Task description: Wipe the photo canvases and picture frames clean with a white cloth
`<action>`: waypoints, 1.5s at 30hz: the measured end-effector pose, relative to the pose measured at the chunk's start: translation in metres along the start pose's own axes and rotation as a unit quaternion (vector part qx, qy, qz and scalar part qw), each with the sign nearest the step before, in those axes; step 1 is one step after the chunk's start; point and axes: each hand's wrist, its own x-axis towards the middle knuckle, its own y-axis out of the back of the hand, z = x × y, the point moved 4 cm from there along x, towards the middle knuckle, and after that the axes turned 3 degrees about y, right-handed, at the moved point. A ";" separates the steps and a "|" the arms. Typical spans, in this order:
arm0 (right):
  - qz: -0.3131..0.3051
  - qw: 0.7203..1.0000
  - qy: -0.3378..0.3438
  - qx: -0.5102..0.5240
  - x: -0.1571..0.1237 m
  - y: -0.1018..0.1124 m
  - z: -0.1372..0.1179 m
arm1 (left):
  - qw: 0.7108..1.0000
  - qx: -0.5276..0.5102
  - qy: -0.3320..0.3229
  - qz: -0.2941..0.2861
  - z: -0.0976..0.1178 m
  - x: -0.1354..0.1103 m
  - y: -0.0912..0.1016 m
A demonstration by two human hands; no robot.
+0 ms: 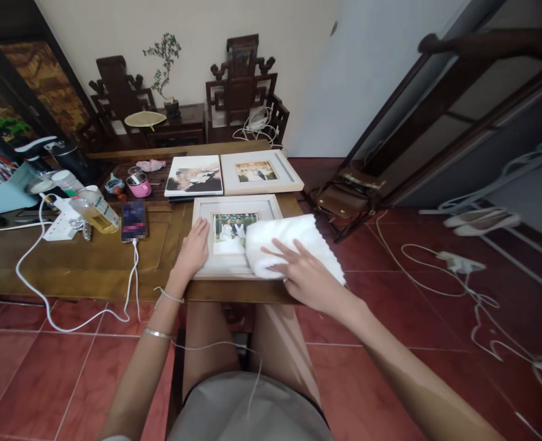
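Observation:
A pale picture frame (201, 267) with a photo of a couple lies flat at the table's front right corner. My left hand (193, 250) rests on its left edge, fingers extended and flat. On the frame's right side, my right hand (301, 269) holds a folded white towel (293, 229) against it, fingers spread over the cloth. The towel covers that side of the frame and part of the photo, and reaches past the table's edge. Just behind lie another light frame (293, 177) and a white-edged photo panel (176, 164), side by side.
Left on the wooden table (160, 278) are a phone (133, 220) on a charging cable, a bottle of yellow liquid (98, 211), a power strip (62, 223) and a pink cup (139, 185). A brown bag (344, 199) stands right of the table. Cables trail over the red floor.

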 end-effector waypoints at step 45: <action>0.037 0.998 0.028 0.046 -0.028 -0.006 -0.005 | 0.999 -0.049 -0.013 0.010 -0.012 0.005 -0.007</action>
